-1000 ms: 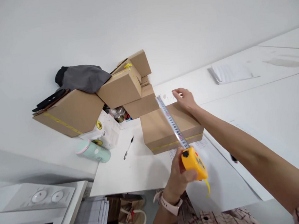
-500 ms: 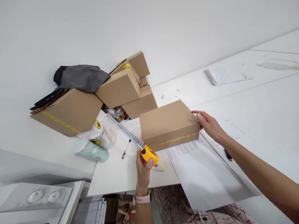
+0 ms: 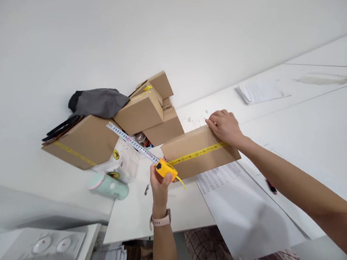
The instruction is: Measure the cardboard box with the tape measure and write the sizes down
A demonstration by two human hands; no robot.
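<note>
My left hand [image 3: 159, 184] is closed around a yellow tape measure [image 3: 166, 169], whose silver blade sticks out up and to the left. A yellow strap trails from its case. My right hand [image 3: 225, 128] grips the top right edge of a cardboard box [image 3: 198, 154], fingers over the far side. Yellow printed tape runs along the box face turned toward me. The tape measure's case is at the box's left end; whether they touch I cannot tell. Under the box's near edge lies a large white sheet with printed rows [image 3: 224, 194].
Several cardboard boxes [image 3: 138, 113] are piled at the back left, with a grey cloth [image 3: 101, 103] on top. A mint bottle [image 3: 109, 185] and a pen [image 3: 146, 189] lie left of my hand. Papers [image 3: 259, 92] lie at the back right; a white appliance [image 3: 44, 246] stands lower left.
The box has tipped so its taped face shows more. My right hand has moved from its right end onto its top edge. My left hand has shifted slightly up and left with the tape measure.
</note>
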